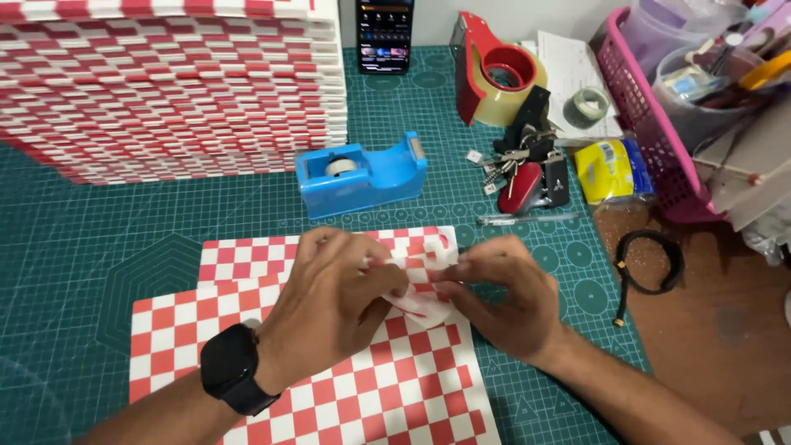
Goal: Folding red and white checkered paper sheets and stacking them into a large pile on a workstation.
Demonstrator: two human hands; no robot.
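We have both hands over a red-and-white checkered paper sheet (362,395) that lies on the green cutting mat (124,247). Our left hand (334,301), with a black smartwatch (233,367) at the wrist, curls its fingers (362,255) down onto a small folded piece of the same checkered paper (416,288) — the thumb and fingertips are pressed together on it. Our right hand (503,297) meets it from the other side, its fingers (470,268) pinched shut on the opposite edge of that piece, so the fold sits directly between the two sets of fingertips, just above the flat sheet. A second checkered sheet (247,255) lies under the first, showing beyond our left knuckles.

Just beyond the fingertips stands a blue tape dispenser (362,177), and to the far side of our right fingers lies a clear pen (527,219). Further out from the right fingers we see a bunch of keys (523,169), a red tape gun with clear tape (494,78), a yellow packet (606,169) and a pink basket (651,124). A black cord bracelet (651,264) lies on the brown table, well apart to the right of the right hand. Far beyond our left fingers rises a tall stack of folded checkered paper (173,91) — and a dark phone (385,35) leans upright beside it.
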